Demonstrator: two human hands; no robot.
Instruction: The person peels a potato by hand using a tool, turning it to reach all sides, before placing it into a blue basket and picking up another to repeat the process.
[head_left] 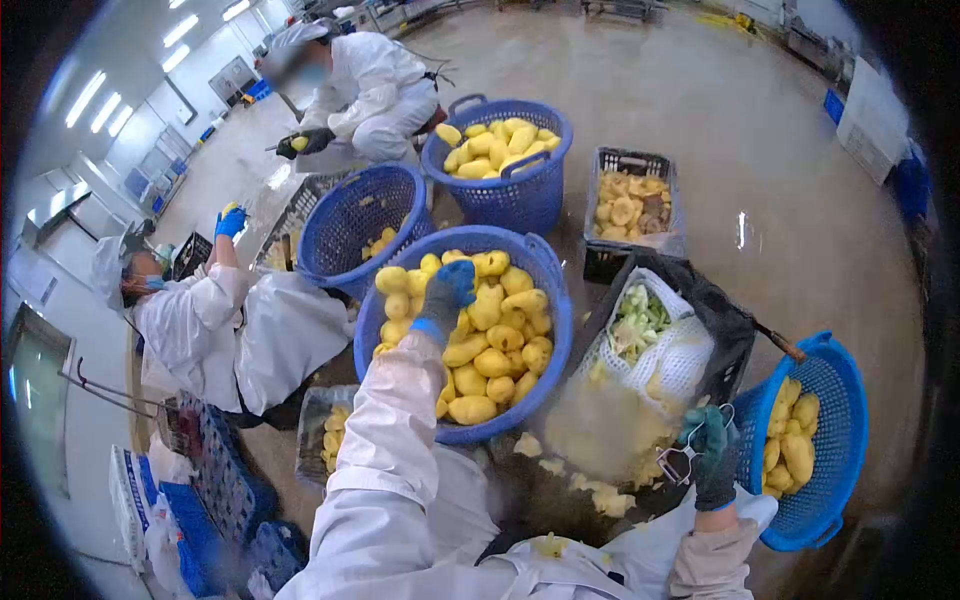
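My left hand (449, 292), in a blue and grey glove, reaches over the large blue basket (560, 345) of peeled potatoes (492, 362). Its fingers are right at the potatoes on the far side, and I cannot tell whether they grip one. Low on the right, my right hand (713, 455), in a dark glove with green fingers, is closed on a metal peeler (679, 464) whose head points left. Beside that hand stands a lighter blue basket (845, 440) with several potatoes (793, 440) inside.
Between my hands, a black-lined crate (712, 283) holds white foam netting (683, 345) and green scraps (640, 320). Peelings (603, 497) lie below it. Beyond are another potato basket (525, 195), a blue basket (345, 225) and a black crate (632, 205). Two co-workers (200, 310) sit or crouch left and ahead.
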